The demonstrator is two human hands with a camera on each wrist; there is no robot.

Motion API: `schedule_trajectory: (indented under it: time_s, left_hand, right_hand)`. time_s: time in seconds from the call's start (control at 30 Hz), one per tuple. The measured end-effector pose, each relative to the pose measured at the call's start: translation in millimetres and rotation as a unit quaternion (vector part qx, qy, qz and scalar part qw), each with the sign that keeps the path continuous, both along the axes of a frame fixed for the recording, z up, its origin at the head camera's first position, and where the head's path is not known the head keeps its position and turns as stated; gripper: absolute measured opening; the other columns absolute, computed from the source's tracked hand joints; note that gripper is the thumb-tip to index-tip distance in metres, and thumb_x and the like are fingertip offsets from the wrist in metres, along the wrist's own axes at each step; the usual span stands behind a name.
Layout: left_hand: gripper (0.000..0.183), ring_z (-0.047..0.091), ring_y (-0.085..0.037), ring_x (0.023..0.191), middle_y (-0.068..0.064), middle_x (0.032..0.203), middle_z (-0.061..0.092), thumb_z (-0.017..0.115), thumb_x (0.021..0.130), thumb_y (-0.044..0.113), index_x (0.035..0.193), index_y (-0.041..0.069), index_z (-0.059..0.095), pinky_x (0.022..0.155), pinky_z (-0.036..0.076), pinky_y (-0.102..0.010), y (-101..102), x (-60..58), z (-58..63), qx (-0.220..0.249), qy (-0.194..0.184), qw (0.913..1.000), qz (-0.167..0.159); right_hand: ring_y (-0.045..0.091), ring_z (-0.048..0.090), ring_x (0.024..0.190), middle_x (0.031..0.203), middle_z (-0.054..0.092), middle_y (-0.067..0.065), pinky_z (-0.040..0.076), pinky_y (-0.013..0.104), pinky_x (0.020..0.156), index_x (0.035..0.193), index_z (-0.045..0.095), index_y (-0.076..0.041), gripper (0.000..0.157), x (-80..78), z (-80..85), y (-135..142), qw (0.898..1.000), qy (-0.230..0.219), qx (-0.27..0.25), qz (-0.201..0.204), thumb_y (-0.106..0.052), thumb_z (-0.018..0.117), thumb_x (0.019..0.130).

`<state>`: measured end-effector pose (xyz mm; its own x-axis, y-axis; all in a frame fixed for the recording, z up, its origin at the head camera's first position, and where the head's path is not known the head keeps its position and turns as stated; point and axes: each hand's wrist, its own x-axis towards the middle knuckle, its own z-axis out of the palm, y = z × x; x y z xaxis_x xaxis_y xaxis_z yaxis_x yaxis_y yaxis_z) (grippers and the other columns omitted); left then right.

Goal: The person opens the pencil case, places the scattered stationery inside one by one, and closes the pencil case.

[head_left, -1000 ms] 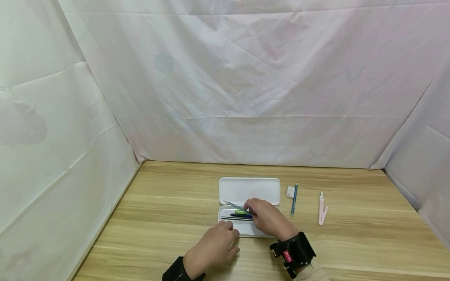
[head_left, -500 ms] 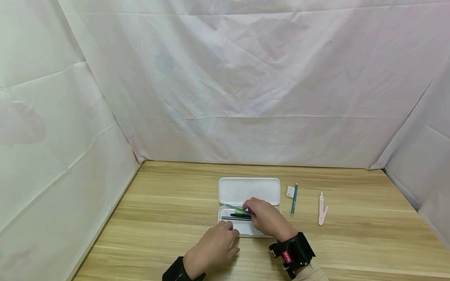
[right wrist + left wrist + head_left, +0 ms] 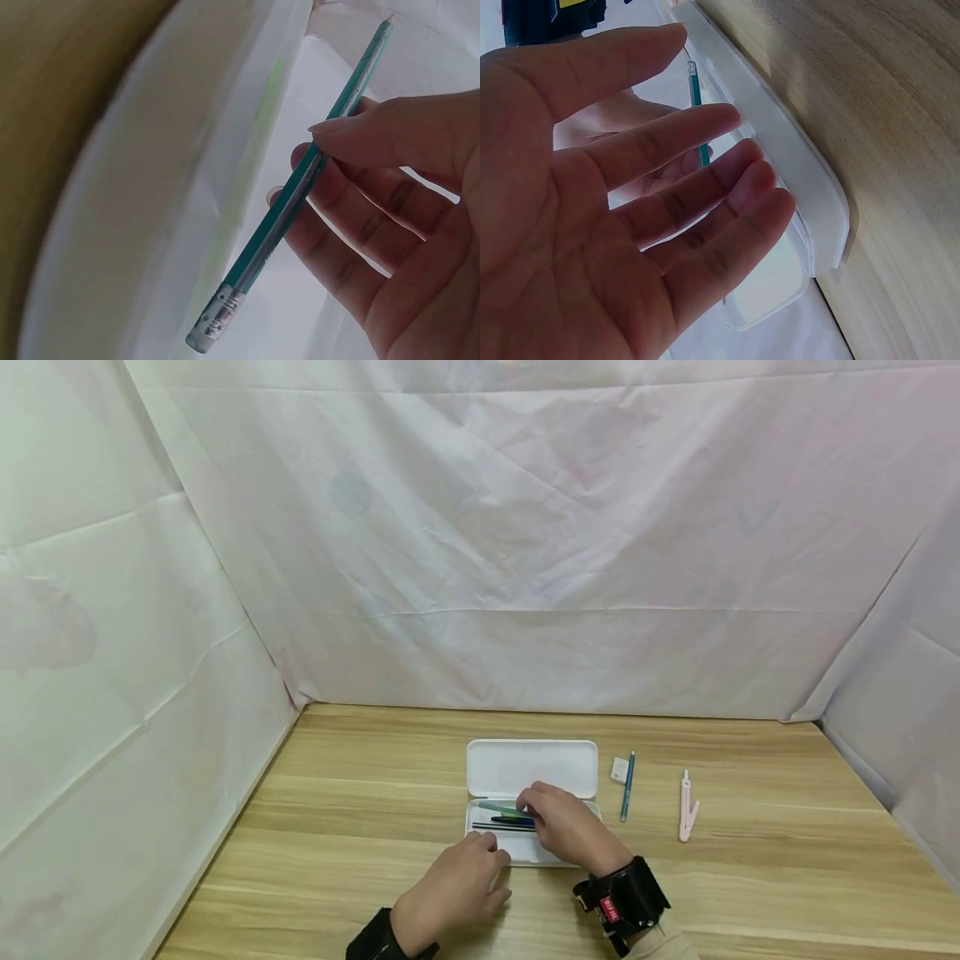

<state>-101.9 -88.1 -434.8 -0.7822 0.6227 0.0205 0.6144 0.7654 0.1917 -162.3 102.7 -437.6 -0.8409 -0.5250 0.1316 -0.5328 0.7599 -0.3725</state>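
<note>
A white pencil case (image 3: 532,850) lies opened out on the table, its lid (image 3: 531,764) folded back toward the cloth. My right hand (image 3: 570,828) pinches a green pencil (image 3: 259,236) between thumb and fingers, over the back part of the case. The right wrist view shows its sharpened tip and its metal-banded eraser end. Beneath it in the case lie black-striped and dark slim items (image 3: 510,820) and a bright green one, partly hidden by the hand. My left hand (image 3: 459,878) has its fingers loosely extended, fingertips right at the case's front wall (image 3: 802,172).
Right of the case lie a small white block (image 3: 619,769) and a blue pencil (image 3: 628,787) beside it. Farther right is a pink compass (image 3: 686,810). White cloth (image 3: 525,527) hangs behind the table and along both sides.
The green pencil's far end has dropped lower, and the pencil now lies flatter over the case. The right hand has shifted slightly left; the left hand stays put.
</note>
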Motion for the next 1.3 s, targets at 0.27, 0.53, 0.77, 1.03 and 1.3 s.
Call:
schedule_trajectory:
  time_s: [0.27, 0.53, 0.77, 1.03, 1.3]
  left_hand:
    - [0.022, 0.049, -0.01, 0.075, 0.004, 0.082, 0.053, 0.077, 0.081, 0.031, 0.09, 0.012, 0.072, 0.065, 0.044, -0.023, 0, 0.0, -1.9, 0.002, 0.01, 0.9999, -0.002]
    - [0.023, 0.049, -0.01, 0.076, 0.004, 0.083, 0.053, 0.078, 0.08, 0.031, 0.092, 0.011, 0.072, 0.065, 0.044, -0.023, 0, 0.6, -2.4, 0.004, 0.018, 0.9998, 0.0]
    - [0.024, 0.048, -0.01, 0.076, 0.004, 0.082, 0.052, 0.078, 0.08, 0.031, 0.092, 0.011, 0.072, 0.065, 0.044, -0.023, 1, 1.6, -1.4, 0.001, 0.016, 0.9999, 0.003]
    - [0.024, 0.048, -0.01, 0.075, 0.004, 0.083, 0.053, 0.078, 0.08, 0.03, 0.092, 0.011, 0.071, 0.065, 0.044, -0.023, 0, 1.6, -1.1, 0.006, 0.018, 0.9998, 0.002]
    - [0.022, 0.047, -0.01, 0.074, 0.005, 0.082, 0.052, 0.078, 0.079, 0.03, 0.09, 0.011, 0.071, 0.064, 0.043, -0.022, 0, 2.2, -2.3, 0.008, 0.027, 0.9996, 0.0]
  right_hand:
    - [0.011, 0.057, 0.083, 0.094, 0.063, -0.003, 0.052, 0.031, 0.076, 0.099, 0.069, -0.009, 0.028, -1.8, -5.6, 1, 1.0, -0.005, 0.003, -0.002, 0.01, 0.064, 0.079]
    - [0.011, 0.056, 0.082, 0.092, 0.063, -0.002, 0.052, 0.032, 0.076, 0.099, 0.069, -0.009, 0.028, -3.5, -8.2, 2, 1.0, -0.01, 0.011, -0.006, 0.011, 0.064, 0.079]
    - [0.011, 0.057, 0.082, 0.091, 0.062, -0.002, 0.052, 0.032, 0.074, 0.098, 0.07, -0.008, 0.028, -3.8, -10.5, 2, 1.0, -0.01, 0.017, -0.01, 0.011, 0.064, 0.079]
    - [0.011, 0.058, 0.083, 0.091, 0.061, -0.002, 0.052, 0.033, 0.075, 0.098, 0.069, -0.009, 0.029, -4.4, -12.4, 3, 1.0, -0.014, 0.021, -0.013, 0.012, 0.063, 0.079]
    - [0.012, 0.058, 0.085, 0.092, 0.062, -0.002, 0.052, 0.033, 0.076, 0.098, 0.069, -0.009, 0.028, -4.1, -12.9, 3, 1.0, -0.019, 0.02, -0.015, 0.012, 0.062, 0.08]
